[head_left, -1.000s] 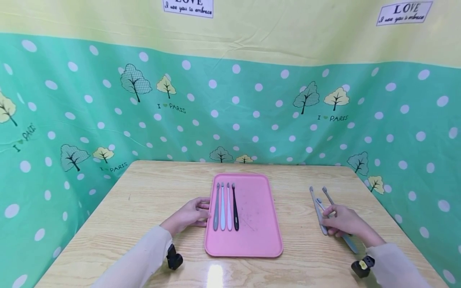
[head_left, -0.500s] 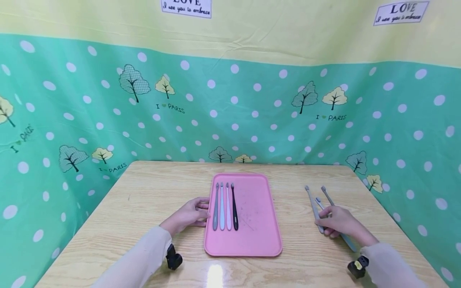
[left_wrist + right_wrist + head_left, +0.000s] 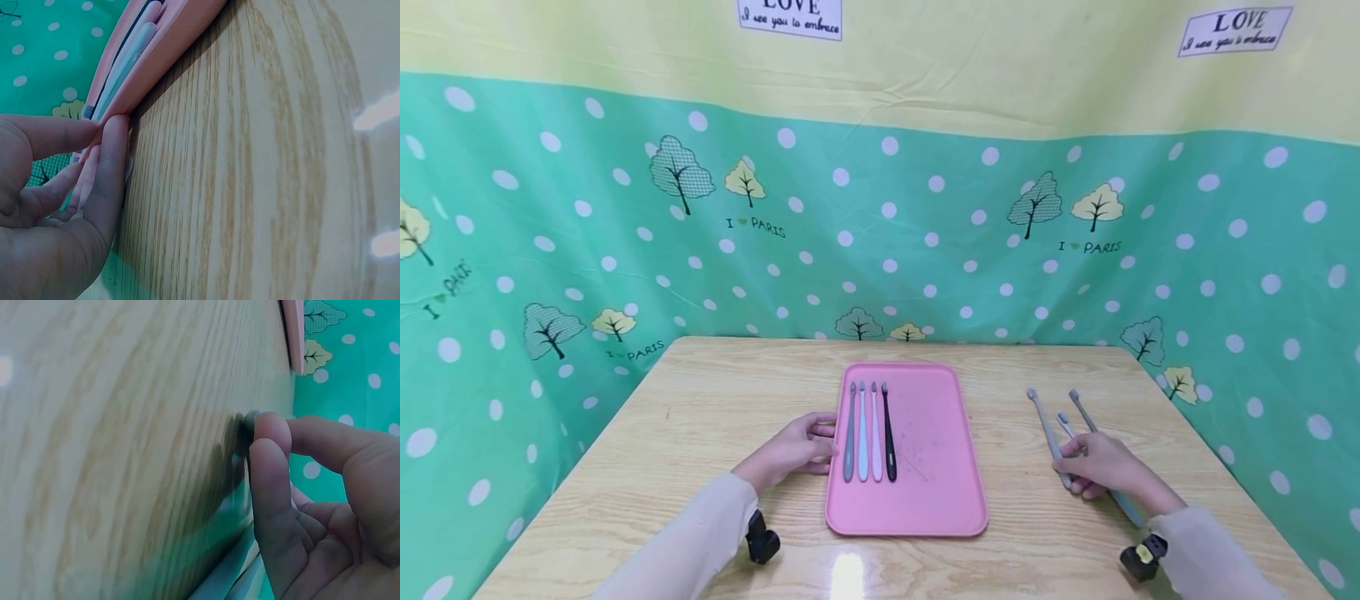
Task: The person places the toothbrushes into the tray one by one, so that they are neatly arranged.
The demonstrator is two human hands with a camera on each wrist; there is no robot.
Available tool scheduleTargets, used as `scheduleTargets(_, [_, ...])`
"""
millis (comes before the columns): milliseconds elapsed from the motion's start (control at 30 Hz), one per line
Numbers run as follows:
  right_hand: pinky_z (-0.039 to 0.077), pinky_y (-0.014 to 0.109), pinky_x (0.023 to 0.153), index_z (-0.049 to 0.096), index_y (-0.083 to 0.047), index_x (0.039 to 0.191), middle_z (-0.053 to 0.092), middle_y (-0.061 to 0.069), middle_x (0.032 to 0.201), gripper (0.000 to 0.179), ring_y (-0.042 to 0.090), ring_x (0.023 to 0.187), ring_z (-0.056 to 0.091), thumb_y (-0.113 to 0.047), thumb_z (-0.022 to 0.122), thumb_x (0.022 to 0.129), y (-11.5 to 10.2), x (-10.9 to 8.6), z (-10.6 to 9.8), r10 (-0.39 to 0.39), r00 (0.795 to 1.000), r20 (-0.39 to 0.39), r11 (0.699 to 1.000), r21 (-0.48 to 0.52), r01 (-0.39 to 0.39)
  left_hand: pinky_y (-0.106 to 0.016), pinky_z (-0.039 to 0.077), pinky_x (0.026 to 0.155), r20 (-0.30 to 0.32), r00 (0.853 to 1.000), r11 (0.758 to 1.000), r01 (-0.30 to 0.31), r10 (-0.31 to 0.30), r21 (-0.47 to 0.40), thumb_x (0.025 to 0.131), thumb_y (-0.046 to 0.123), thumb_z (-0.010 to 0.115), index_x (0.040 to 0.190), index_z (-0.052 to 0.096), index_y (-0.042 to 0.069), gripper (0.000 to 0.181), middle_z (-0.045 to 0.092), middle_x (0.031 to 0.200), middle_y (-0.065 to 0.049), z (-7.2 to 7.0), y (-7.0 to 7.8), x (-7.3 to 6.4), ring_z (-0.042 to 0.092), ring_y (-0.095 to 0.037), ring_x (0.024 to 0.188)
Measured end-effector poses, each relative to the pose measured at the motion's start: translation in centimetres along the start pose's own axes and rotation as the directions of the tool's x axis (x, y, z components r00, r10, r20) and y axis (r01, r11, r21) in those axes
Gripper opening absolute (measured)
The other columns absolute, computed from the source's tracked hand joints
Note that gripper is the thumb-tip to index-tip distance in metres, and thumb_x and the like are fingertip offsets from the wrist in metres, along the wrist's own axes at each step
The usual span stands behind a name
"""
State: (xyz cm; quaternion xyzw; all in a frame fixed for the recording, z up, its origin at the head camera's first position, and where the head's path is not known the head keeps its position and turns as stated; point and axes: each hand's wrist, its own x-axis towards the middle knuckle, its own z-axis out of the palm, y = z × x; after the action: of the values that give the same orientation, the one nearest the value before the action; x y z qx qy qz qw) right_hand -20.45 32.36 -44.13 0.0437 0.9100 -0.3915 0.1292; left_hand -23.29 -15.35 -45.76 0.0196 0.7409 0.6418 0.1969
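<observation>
My left hand [image 3: 793, 450] grips the left rim of a pink tray [image 3: 932, 508]; in the left wrist view thumb and forefinger [image 3: 59, 136] meet at that rim. Side by side on the tray lie a grey toothbrush [image 3: 849, 450], a light blue one, a pink one and a black toothbrush [image 3: 890, 442], heads away from me. To the right of the tray, my right hand [image 3: 1105, 467] pinches a light grey toothbrush [image 3: 1044, 423] near its handle end. In the right wrist view its end [image 3: 252, 417] shows at the fingertips, close over the table.
Beside and under the right hand lie a toothbrush with a blue head [image 3: 1064, 423] and a darker grey-headed toothbrush [image 3: 1081, 408], partly hidden by the hand. A light blue handle [image 3: 1126, 507] shows below the wrist. Behind the wooden table [image 3: 730, 375] hangs a dotted green curtain [image 3: 820, 275].
The right hand has shifted slightly left, and the light grey toothbrush has moved left with it, away from the other brushes. The left hand and tray stay in place.
</observation>
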Motion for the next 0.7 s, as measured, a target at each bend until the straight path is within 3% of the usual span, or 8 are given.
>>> scheduleTargets(267, [0.060, 0.031, 0.050, 0.058, 0.008, 0.110, 0.063, 0.009, 0.067, 0.033, 0.018, 0.056, 0.063, -0.017, 0.072, 0.093, -0.6, 0.1, 0.2, -0.057, 0.998, 0.018, 0.998, 0.010, 0.057, -0.041, 0.063, 0.080, 0.000, 1.000, 1.000, -0.001, 0.001, -0.002, 0.089, -0.002, 0.066, 0.150, 0.038, 0.001, 0.067, 0.050, 0.126, -0.020, 0.0, -0.2, 0.2, 0.063, -0.029, 0.100])
scheduleTargets(700, [0.060, 0.031, 0.052, 0.059, 0.006, 0.114, 0.064, 0.009, 0.069, 0.034, 0.018, 0.058, 0.063, -0.018, 0.071, 0.093, -3.0, 0.4, 1.8, -0.057, 0.998, 0.039, 0.998, 0.011, 0.056, -0.041, 0.063, 0.080, 0.006, 1.000, 1.000, -0.004, 0.004, 0.006, 0.089, -0.002, 0.065, 0.151, 0.037, 0.000, 0.068, 0.049, 0.126, -0.021, -0.1, -0.3, 0.2, 0.062, -0.030, 0.101])
